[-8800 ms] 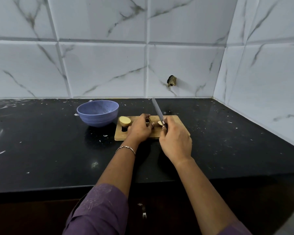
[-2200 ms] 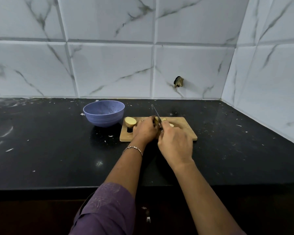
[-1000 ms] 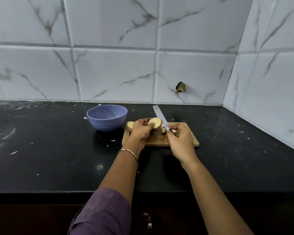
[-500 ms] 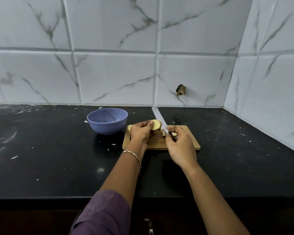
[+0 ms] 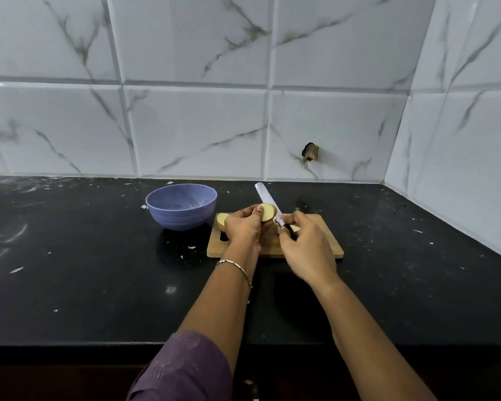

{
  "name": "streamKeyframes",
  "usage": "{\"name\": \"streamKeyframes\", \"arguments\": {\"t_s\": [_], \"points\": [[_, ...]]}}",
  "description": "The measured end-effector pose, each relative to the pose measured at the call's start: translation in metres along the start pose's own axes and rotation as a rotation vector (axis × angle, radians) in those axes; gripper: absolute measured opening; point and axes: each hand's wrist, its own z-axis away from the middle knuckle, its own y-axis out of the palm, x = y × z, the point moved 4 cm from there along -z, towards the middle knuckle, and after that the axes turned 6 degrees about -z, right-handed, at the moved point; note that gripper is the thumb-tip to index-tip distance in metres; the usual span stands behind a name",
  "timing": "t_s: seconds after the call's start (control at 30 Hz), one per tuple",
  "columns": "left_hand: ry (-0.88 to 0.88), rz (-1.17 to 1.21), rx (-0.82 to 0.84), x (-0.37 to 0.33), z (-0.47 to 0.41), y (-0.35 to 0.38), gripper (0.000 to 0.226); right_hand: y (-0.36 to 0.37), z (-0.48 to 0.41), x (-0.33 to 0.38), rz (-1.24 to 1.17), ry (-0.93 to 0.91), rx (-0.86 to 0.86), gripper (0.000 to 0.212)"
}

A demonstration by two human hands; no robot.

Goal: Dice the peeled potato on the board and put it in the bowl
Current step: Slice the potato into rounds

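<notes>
A small wooden board [image 5: 327, 241] lies on the black counter. My left hand [image 5: 243, 230] holds a round potato slice [image 5: 268, 212] upright above the board, cut face toward me. Another potato piece [image 5: 222, 219] sits on the board's left end, behind that hand. My right hand [image 5: 307, 247] grips the knife [image 5: 265, 198] by its handle, the blade pointing up and away, just right of the slice. A small pale potato bit [image 5: 295, 228] shows on the board beside my right hand. The blue bowl [image 5: 181, 206] stands left of the board; I see nothing inside it.
The tiled wall runs behind the counter and meets a side wall at the right corner. A broken hole [image 5: 310, 151] marks the back tile. White specks litter the counter [image 5: 84, 270]. Its front edge lies near me.
Earlier both hands were down on the board, cutting. Since then my left hand has lifted a slice off the board and the knife blade has tilted up beside it.
</notes>
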Motion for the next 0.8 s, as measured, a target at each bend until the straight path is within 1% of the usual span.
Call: {"name": "streamKeyframes", "arguments": {"t_s": [0.07,0.13,0.2,0.27,0.37,0.53,0.73,0.8], "points": [[-0.003,-0.001,0.026,0.001,0.002,0.002,0.008,0.0,0.001,-0.002,-0.017,0.01,-0.013,0.011],[-0.015,0.005,0.09,0.002,0.008,0.007,0.004,0.0,-0.001,-0.002,-0.027,0.02,-0.022,0.012],[-0.026,0.014,0.126,0.003,0.014,0.009,0.008,-0.001,-0.004,0.0,-0.05,0.037,-0.021,0.015],[-0.028,0.03,0.126,0.002,0.014,0.009,0.01,0.0,-0.005,0.002,-0.059,0.041,-0.015,0.017],[-0.038,0.039,0.108,0.002,0.014,0.008,0.007,0.002,-0.004,0.001,-0.05,0.041,-0.013,0.017],[-0.055,0.069,0.075,0.001,0.013,0.007,0.005,0.006,0.001,-0.006,-0.101,0.048,-0.006,0.017],[-0.109,0.163,0.062,-0.001,0.014,0.007,0.019,0.01,-0.002,-0.006,-0.148,0.062,-0.026,0.013],[-0.125,0.19,0.062,-0.001,0.014,0.008,0.02,0.009,-0.002,-0.008,-0.169,0.063,-0.031,0.009]]}}
